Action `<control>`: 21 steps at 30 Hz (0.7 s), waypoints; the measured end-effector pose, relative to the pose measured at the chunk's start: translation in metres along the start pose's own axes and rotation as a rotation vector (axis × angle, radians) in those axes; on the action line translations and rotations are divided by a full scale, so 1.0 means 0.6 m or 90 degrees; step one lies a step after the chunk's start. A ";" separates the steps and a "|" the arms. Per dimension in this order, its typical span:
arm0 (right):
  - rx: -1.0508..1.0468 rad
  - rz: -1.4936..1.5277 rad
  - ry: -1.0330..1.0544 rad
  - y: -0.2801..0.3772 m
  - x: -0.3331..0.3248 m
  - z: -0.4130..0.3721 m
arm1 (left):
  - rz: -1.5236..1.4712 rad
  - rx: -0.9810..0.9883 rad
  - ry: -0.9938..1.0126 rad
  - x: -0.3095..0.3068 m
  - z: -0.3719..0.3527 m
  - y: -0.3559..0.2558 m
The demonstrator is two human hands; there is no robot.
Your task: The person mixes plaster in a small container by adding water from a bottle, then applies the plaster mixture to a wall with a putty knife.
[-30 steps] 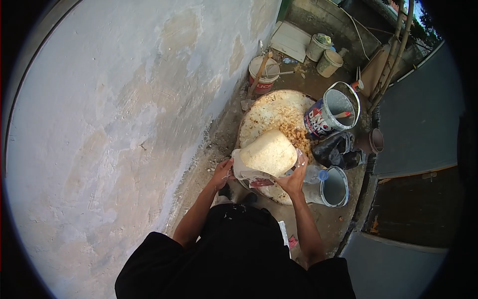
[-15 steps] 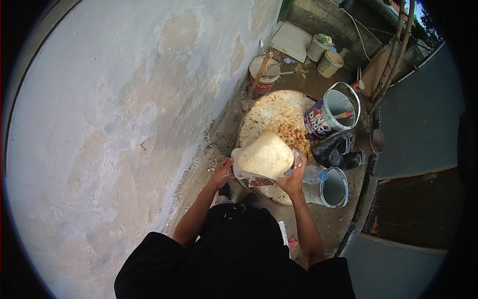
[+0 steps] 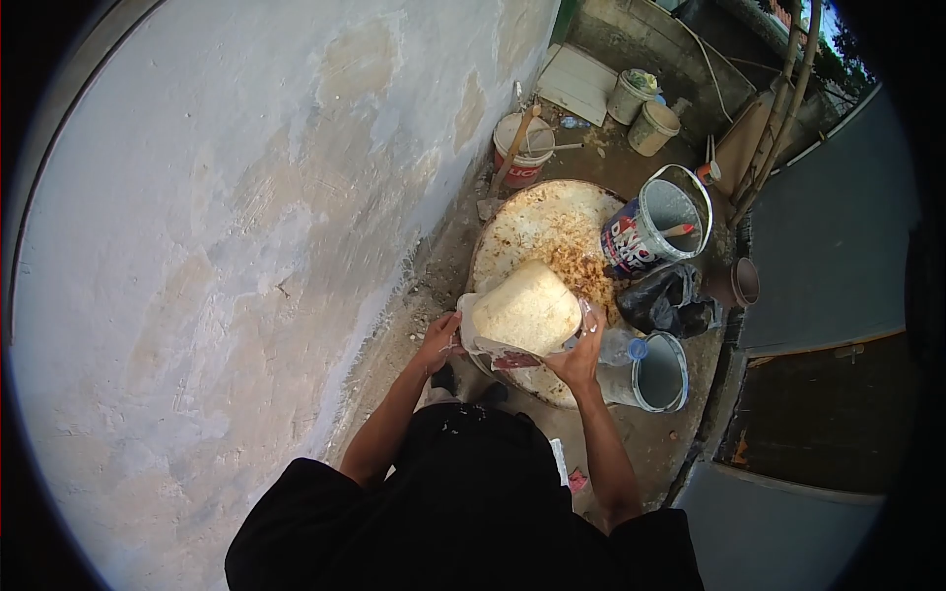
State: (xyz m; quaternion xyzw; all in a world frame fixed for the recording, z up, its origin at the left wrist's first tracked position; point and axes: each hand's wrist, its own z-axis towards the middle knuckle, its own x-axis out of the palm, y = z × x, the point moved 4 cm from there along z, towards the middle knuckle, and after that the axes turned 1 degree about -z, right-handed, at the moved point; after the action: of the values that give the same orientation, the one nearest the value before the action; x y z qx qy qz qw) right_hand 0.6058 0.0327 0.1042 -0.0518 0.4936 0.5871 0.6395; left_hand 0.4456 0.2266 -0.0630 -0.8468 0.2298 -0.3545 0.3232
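Between my hands is a cream, rounded, block-shaped thing [image 3: 527, 307] with a stained top. Whitish, film-like material shows along its sides, and a dark red patch lies at its near edge; I cannot tell its exact kind. My left hand [image 3: 440, 343] grips the left side, fingers bent around the whitish edge. On the opposite side, my right hand [image 3: 579, 357] is closed at the near right corner, with white smears on its fingers. Below and beyond it spreads a round, stained board [image 3: 552, 209] with brownish crumbly patches.
A printed bucket [image 3: 636, 236] with a red-tipped tool inside stands at the right, beside a black plastic bag [image 3: 665, 300]. Nearer are a clear bottle [image 3: 619, 347] and a grey bucket [image 3: 662, 379]. A patchy wall [image 3: 217, 256] rises on the left; a red-and-white bucket [image 3: 522, 167] stands beyond.
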 end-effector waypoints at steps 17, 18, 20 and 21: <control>0.024 -0.012 -0.030 0.005 -0.008 0.013 | 0.005 0.000 -0.001 -0.004 0.006 0.004; 0.023 -0.006 -0.034 0.006 -0.009 0.014 | 0.005 0.002 -0.003 -0.004 0.004 0.002; 0.024 -0.009 -0.018 0.000 -0.005 0.008 | 0.000 0.005 -0.008 -0.004 0.000 0.002; 0.026 -0.012 -0.010 -0.002 -0.004 0.006 | -0.003 0.007 -0.008 -0.005 0.001 0.004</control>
State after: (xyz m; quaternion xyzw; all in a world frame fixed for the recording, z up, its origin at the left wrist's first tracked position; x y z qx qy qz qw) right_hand 0.6092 0.0332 0.1073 -0.0389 0.4995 0.5712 0.6502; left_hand 0.4438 0.2270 -0.0668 -0.8478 0.2241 -0.3511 0.3282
